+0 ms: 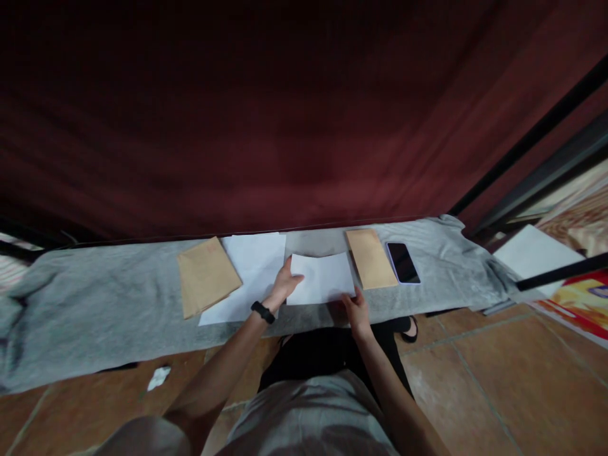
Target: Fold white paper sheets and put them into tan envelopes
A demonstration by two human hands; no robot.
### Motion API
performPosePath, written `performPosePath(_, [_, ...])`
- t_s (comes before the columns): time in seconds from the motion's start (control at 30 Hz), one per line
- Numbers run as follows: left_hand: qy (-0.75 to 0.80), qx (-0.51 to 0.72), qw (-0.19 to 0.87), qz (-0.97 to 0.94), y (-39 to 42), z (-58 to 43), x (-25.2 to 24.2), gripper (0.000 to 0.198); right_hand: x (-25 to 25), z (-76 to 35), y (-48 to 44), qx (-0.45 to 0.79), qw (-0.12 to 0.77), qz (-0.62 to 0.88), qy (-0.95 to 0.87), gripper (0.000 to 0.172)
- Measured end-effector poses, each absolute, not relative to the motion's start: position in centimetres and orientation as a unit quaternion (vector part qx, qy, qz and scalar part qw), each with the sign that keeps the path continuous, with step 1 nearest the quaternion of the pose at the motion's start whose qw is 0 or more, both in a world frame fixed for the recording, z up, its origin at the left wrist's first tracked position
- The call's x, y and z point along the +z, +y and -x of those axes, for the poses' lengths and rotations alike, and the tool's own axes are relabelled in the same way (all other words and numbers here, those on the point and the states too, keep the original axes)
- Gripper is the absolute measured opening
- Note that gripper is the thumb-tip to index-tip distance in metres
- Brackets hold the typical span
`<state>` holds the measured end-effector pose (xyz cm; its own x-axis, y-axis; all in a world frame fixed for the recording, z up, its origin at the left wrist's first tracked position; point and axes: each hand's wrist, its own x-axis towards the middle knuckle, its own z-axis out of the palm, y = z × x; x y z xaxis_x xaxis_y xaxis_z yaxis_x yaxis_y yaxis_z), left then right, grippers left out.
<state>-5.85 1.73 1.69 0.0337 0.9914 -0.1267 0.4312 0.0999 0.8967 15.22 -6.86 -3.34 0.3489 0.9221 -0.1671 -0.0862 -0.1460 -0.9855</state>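
Observation:
Between my hands is a folded sheet of white paper (323,278), held just above the grey cloth. My left hand (286,283) grips its left edge, thumb on top and fingers underneath. At the lower right corner, my right hand (356,310) pinches the paper, with some fingers hidden below it. Larger white sheets (259,259) lie flat to the left, partly under a stack of brown envelopes (209,275). Another brown envelope (372,258) rests close to the right of the folded paper.
A phone (403,263) with a dark screen lies right of the single envelope. Grey cloth (118,304) covers the long, narrow surface. A dark red curtain-like sheet (304,126) rises behind it. Crumpled white tissue (158,378) lies on the tiled floor (475,380).

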Motion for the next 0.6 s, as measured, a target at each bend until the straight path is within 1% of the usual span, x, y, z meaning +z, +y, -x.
performPosePath(0.1, [0.64,0.305,0.367,-0.602,2.2,5.8,1.4,0.081,-3.4,-16.2,-7.3,0.337,0.501,0.655,-0.454,0.058])
performPosePath(0.23, [0.67,0.261,0.329,-0.612,2.0,5.1,1.1,0.088,-3.1,-16.8,-7.9,0.184,0.372,0.697,-0.584,0.055])
performPosePath(0.33, [0.655,0.277,0.312,-0.63,1.9,4.7,0.7,0.091,-2.8,-17.0,-8.0,0.088,0.308,0.703,-0.635,0.053])
performPosePath(0.4, [0.636,0.297,0.295,-0.649,1.9,4.5,0.3,0.089,-2.7,-17.0,-7.9,0.035,0.294,0.688,-0.662,0.05])
performPosePath(0.47, [0.627,0.3,0.278,-0.663,1.9,4.4,0.0,0.085,-2.6,-16.7,-7.8,0.011,0.297,0.653,-0.697,0.049])
performPosePath(0.6, [0.633,0.266,0.24,-0.686,1.4,4.0,-0.6,0.071,-2.6,-15.1,-7.8,0.02,0.283,0.569,-0.772,0.048])
